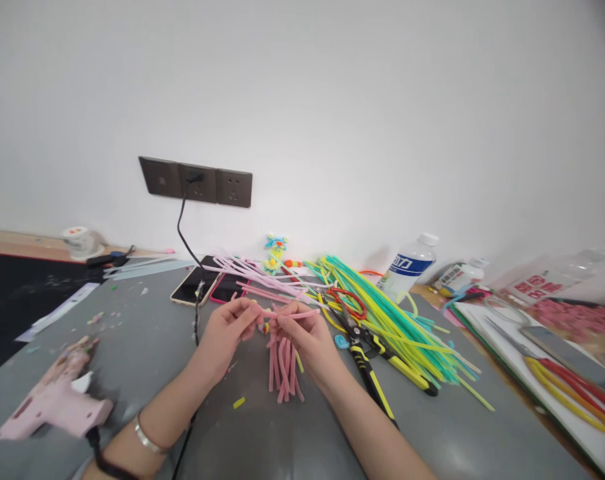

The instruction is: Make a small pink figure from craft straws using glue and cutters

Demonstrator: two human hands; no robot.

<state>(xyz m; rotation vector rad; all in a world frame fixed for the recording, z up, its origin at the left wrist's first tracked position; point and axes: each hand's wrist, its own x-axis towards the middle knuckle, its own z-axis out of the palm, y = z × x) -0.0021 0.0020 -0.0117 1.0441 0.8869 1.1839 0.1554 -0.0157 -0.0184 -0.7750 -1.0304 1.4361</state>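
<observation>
Hands, two (left hand (231,325), right hand (302,331)), pinch one pink pipe cleaner (297,313).

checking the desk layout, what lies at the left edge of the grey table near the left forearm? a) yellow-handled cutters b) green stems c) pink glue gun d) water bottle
c: the pink glue gun lies at the table's left edge beside the left forearm; the bottle, cutters and green stems are all on the right.

Two hands (227,330) (302,330) – two phones (190,285) (227,288) – two bottles (407,267) (460,275) – one glue gun (52,400).
</observation>
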